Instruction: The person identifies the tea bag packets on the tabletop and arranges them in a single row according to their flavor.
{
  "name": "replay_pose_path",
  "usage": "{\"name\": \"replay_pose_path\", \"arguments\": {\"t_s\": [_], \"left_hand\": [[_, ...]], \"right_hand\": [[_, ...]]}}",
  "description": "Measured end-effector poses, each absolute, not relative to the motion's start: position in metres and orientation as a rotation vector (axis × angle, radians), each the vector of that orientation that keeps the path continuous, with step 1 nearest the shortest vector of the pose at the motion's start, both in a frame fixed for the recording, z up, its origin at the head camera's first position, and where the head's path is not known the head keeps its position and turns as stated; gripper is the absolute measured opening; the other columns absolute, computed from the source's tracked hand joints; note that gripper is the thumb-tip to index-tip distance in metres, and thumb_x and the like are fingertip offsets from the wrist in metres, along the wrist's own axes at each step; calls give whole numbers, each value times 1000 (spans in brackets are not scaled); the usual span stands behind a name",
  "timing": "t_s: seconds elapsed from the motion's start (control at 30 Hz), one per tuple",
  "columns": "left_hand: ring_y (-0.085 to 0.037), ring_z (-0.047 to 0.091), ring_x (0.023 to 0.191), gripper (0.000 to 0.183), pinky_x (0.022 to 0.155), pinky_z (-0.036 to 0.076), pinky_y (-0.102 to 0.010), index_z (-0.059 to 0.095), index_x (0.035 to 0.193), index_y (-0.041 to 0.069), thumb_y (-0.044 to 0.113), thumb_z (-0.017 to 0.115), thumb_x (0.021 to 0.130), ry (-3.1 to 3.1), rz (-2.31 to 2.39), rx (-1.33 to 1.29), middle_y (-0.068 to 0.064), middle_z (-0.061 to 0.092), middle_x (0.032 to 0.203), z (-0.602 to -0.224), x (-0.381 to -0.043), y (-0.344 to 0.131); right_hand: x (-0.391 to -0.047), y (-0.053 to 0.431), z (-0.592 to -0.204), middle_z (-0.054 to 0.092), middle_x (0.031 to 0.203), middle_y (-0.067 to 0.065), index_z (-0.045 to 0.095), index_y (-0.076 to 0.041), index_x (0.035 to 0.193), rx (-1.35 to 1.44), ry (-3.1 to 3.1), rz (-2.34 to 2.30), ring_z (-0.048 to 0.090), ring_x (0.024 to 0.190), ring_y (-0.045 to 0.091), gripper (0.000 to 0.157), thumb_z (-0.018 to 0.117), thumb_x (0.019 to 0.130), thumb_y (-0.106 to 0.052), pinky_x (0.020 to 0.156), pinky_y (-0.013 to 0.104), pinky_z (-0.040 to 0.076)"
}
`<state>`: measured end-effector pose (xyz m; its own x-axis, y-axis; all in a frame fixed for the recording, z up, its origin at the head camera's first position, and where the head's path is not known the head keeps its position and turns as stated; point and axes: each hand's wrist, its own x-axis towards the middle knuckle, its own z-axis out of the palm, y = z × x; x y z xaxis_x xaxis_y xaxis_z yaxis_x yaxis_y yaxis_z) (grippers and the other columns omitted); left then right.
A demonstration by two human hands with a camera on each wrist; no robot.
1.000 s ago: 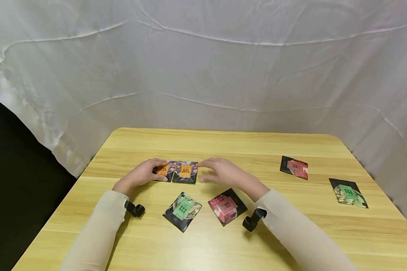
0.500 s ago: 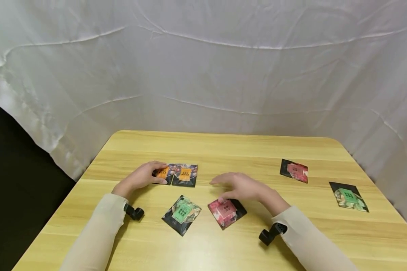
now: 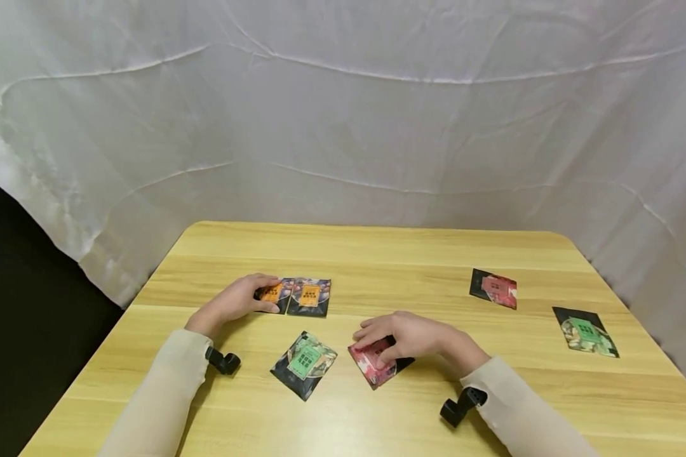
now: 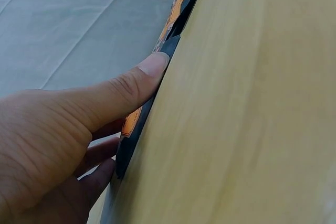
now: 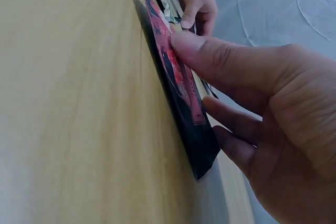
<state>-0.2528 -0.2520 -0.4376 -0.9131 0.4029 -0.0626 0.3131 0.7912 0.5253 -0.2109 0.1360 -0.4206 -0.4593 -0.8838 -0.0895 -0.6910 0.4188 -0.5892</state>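
In the head view my left hand holds a small black sachet with an orange label at the table's left side. Its thumb presses the sachet's near edge, with the fingers curved to the other edges. A matching orange-labelled sachet lies flat against its right side. My right hand is over a pink sachet near the middle. In the right wrist view the thumb lies on the pink sachet's printed face, and the fingers curl at its far edge.
A green-labelled sachet lies turned at an angle between the hands. Farther right on the wooden table are another pink sachet and another green one. A pale cloth hangs behind the table.
My right hand has drawn back from beside the orange-labelled pair and come down onto the near pink sachet. The left hand has stayed on its sachet.
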Motion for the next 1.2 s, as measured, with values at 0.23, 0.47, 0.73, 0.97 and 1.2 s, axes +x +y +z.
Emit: {"name": "replay_pose_path", "arguments": {"t_s": [0.23, 0.47, 0.73, 0.97, 1.2], "left_hand": [[-41, 32, 139, 77, 111, 28, -58, 47, 147, 10, 46, 74, 84, 2809, 787, 570, -18, 41, 150, -439, -253, -253], [-41, 32, 139, 77, 111, 28, -58, 47, 147, 9, 46, 74, 84, 2811, 778, 559, -18, 40, 150, -439, -251, -252], [-41, 32, 139, 78, 111, 28, -58, 47, 147, 9, 48, 73, 84, 2813, 767, 556, -18, 41, 150, -438, -251, -252], [-41, 33, 138, 77, 111, 28, -57, 47, 147, 8, 45, 74, 85, 2814, 768, 577, -19, 41, 149, -438, -251, -251], [-42, 34, 137, 75, 109, 32, -58, 46, 146, 6, 41, 74, 86, 2814, 775, 592, -20, 41, 149, -437, -251, -252]], "right_hand": [[-204, 139, -417, 58, 135, -4, 64, -18, 133, -1436, 2424, -569, 49, 127, 20, 46, 73, 89, -19, 106, 40, 41], [-200, 149, -418, 60, 126, -2, 63, -17, 133, -1405, 2599, -458, 54, 116, 16, 48, 72, 90, -36, 99, 38, 46], [-203, 157, -420, 53, 95, -10, 67, -21, 125, -1258, 2762, -371, 46, 74, 7, 47, 66, 90, -52, 64, 25, 42], [-205, 166, -420, 63, 115, -6, 69, -18, 123, -1407, 2740, -509, 58, 103, 11, 47, 73, 86, -46, 89, 36, 51], [-204, 168, -419, 59, 136, -3, 67, -17, 129, -1451, 2475, -627, 50, 130, 22, 49, 79, 83, -29, 105, 45, 43]]}}
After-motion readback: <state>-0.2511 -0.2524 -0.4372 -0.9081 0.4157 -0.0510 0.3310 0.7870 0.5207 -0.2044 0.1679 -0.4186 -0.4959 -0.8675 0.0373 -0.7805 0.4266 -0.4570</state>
